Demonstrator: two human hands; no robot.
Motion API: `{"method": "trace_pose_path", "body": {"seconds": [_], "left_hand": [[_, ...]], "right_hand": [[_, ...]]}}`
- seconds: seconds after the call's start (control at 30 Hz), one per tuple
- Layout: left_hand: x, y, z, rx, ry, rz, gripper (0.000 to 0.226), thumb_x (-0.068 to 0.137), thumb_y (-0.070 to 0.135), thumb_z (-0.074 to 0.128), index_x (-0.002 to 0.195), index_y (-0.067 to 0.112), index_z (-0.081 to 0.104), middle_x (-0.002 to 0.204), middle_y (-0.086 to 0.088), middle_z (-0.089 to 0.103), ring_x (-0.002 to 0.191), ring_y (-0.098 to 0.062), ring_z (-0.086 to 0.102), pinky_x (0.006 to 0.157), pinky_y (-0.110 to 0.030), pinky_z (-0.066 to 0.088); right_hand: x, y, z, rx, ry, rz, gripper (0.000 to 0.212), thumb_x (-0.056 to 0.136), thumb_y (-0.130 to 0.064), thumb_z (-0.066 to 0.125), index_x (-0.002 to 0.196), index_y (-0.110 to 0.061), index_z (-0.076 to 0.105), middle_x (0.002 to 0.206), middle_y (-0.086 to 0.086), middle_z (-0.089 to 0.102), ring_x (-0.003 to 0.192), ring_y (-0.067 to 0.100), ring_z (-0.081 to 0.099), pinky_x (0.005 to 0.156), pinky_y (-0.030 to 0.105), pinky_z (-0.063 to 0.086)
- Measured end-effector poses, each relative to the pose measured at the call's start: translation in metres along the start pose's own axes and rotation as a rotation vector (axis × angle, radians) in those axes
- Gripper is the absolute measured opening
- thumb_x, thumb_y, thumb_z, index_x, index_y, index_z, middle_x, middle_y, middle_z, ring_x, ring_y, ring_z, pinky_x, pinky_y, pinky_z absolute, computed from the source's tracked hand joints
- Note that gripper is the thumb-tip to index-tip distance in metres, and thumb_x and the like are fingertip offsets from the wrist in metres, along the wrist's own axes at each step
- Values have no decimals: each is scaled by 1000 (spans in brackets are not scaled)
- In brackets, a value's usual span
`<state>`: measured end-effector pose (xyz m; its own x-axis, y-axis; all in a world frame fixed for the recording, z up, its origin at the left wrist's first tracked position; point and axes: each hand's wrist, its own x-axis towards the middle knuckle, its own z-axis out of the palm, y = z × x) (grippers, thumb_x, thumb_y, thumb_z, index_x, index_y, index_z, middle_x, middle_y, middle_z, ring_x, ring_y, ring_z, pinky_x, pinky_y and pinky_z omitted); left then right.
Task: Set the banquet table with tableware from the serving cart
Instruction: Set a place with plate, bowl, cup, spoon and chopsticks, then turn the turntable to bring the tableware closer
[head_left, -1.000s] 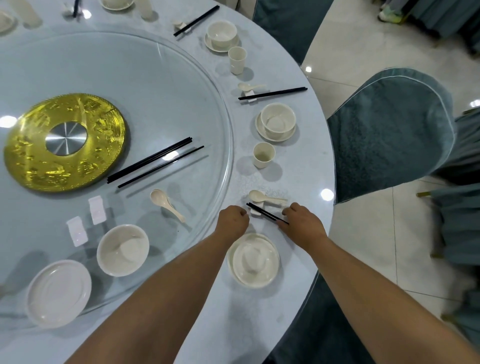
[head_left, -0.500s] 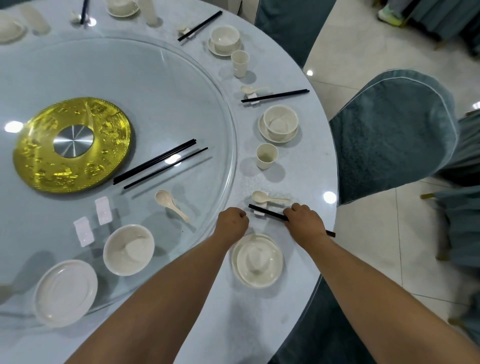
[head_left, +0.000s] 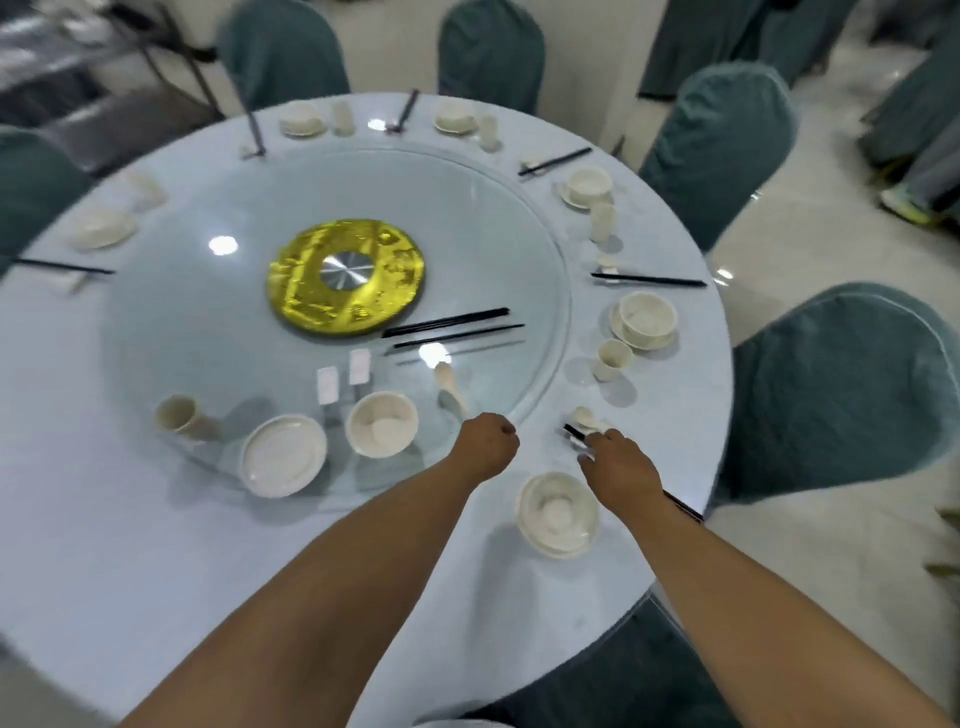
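Right hand: my right hand lies over the chopsticks at the near right place, fingers bent down on them; whether I pinch or only press, I cannot tell.
Left hand: my left hand hovers at the turntable edge, fingers curled into a fist, holding nothing.
Chopsticks: they lie on the table across a small rest, beside a spoon, just beyond the bowl; the near end pokes out past my wrist at the table edge.
Done: I judge most places around the far and right rim are set, each with bowl, cup and chopsticks.
Left: this place lacks a cup; spare stock on the turntable, a bowl, plate, cup, spoon, rests and chopsticks, awaits the near left side.
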<state>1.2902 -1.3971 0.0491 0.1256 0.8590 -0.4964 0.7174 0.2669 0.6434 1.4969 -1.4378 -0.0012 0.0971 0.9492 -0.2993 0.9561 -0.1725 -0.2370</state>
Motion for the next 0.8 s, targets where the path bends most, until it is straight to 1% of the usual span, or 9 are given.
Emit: {"method": "trace_pose_path", "body": {"seconds": [0.1, 0.2, 0.33, 0.43, 0.57, 0.63, 0.67, 0.73, 0.8], "left_hand": [[-42, -21, -22, -3, 74, -39, 27, 94, 18, 50, 106, 5, 70, 107, -12, 70, 103, -28, 64, 90, -35, 53], [-80, -48, -37, -37, 128, -62, 27, 92, 17, 52, 108, 4, 70, 111, -13, 69, 108, -29, 62, 97, -39, 51], [-126, -95, -51, -59, 200, -114, 24, 89, 15, 51, 96, 2, 71, 101, -14, 71, 101, -28, 65, 88, -36, 54], [-158, -127, -56, -111, 224, -151, 25, 91, 16, 53, 104, 5, 71, 107, -12, 71, 104, -27, 65, 92, -35, 53], [-227, -186, -58, -191, 274, -186, 20, 91, 17, 54, 98, 7, 69, 111, -12, 70, 103, -27, 66, 93, -39, 54], [-262, -215, -58, -194, 277, -198, 25, 92, 19, 53, 109, 8, 69, 115, -9, 68, 109, -26, 64, 95, -37, 53], [-282, -231, -59, -186, 278, -202, 25, 93, 20, 52, 109, 10, 69, 112, -8, 67, 110, -25, 64, 96, -37, 53], [-323, -262, -59, -161, 281, -203, 14, 93, 20, 50, 96, 18, 63, 99, -7, 65, 107, -27, 65, 95, -37, 53], [-366, -291, -60, -108, 311, -226, 16, 93, 20, 49, 97, 23, 64, 104, -7, 68, 107, -26, 64, 93, -32, 50]], "right_hand": [[-17, -36, 2, 37, 6, -93, 36, 100, -35, 48, 133, -23, 55, 134, 1, 55, 123, 20, 53, 97, 32, 44], [-36, -64, 10, 11, -8, -163, 36, 100, -37, 46, 133, -26, 54, 134, -3, 53, 122, 17, 54, 96, 30, 43], [-67, -99, 25, 3, -24, -245, 37, 100, -38, 45, 134, -25, 53, 134, -1, 52, 122, 20, 52, 99, 31, 42], [-91, -119, 35, -23, -27, -283, 37, 100, -38, 46, 134, -24, 53, 132, 1, 53, 121, 21, 53, 98, 32, 43], [-145, -153, 56, -51, -25, -337, 37, 100, -37, 47, 131, -21, 56, 129, 4, 55, 118, 23, 55, 96, 32, 44], [-174, -167, 68, -41, -41, -339, 37, 100, -36, 46, 132, -20, 56, 130, 4, 56, 119, 23, 55, 96, 32, 44], [-191, -176, 75, -34, -41, -346, 38, 100, -36, 46, 133, -19, 56, 130, 5, 56, 118, 23, 56, 95, 32, 45], [-229, -192, 90, -32, -47, -372, 39, 101, -35, 45, 134, -18, 55, 131, 5, 57, 116, 22, 58, 92, 31, 46], [-267, -208, 104, -35, -66, -398, 39, 101, -35, 45, 135, -17, 55, 131, 5, 57, 114, 22, 58, 90, 31, 47]]}}
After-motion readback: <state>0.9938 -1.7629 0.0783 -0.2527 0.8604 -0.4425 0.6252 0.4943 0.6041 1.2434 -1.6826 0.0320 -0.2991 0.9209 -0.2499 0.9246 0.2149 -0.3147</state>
